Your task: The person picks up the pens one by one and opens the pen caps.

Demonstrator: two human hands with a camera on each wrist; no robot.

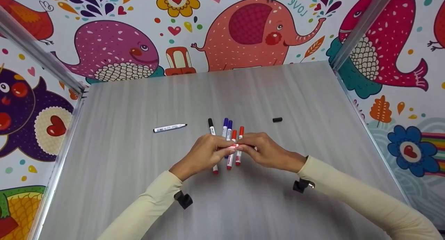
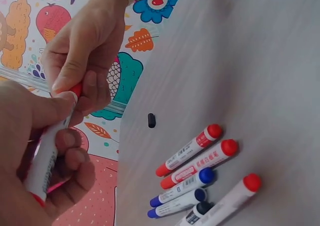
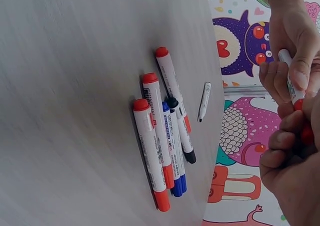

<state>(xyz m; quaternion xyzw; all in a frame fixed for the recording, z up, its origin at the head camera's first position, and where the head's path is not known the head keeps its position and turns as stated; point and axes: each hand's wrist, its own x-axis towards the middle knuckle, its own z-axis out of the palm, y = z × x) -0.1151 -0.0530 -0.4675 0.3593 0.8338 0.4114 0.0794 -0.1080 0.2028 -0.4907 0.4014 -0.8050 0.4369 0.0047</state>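
Observation:
Both hands meet above a group of markers. My left hand [image 1: 208,150] grips the white barrel of a red marker [image 2: 44,163], its fingers curled round it in the left wrist view. My right hand [image 1: 267,150] pinches the red cap [image 2: 76,89] at the other end. Below them lie two red-capped markers [image 3: 150,151], two blue-capped markers [image 3: 174,158] and a marker [image 1: 211,126] with a black cap and a red end. The hands partly cover these in the head view.
An uncapped marker [image 1: 170,128] with a dark tip lies left of the group. A loose black cap [image 1: 277,120] lies to the right. The grey tabletop [image 1: 132,97] is bordered by metal rails and walls with printed cartoon animals.

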